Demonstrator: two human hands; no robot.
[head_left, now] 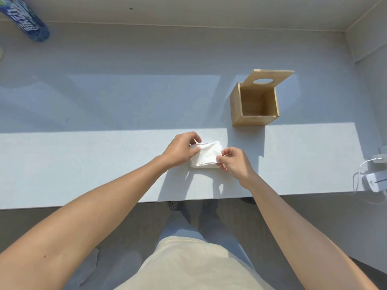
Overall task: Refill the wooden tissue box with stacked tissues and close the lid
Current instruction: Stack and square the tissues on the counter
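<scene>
A white stack of tissues (206, 154) lies on the pale table (104, 164) near its front edge. My left hand (181, 150) pinches the stack's upper left corner, and my right hand (233, 162) pinches its right edge. Both hands rest on the stack. Behind and to the right stands the wooden tissue box (254, 105), empty inside. Its lid (270, 79), with an oval hole, is swung up and leans back from the far edge.
A blue printed bottle (25, 19) lies at the far left corner. White chargers with cables (374, 181) sit at the table's right edge. A wall runs along the back and right. My legs show below the table's front edge.
</scene>
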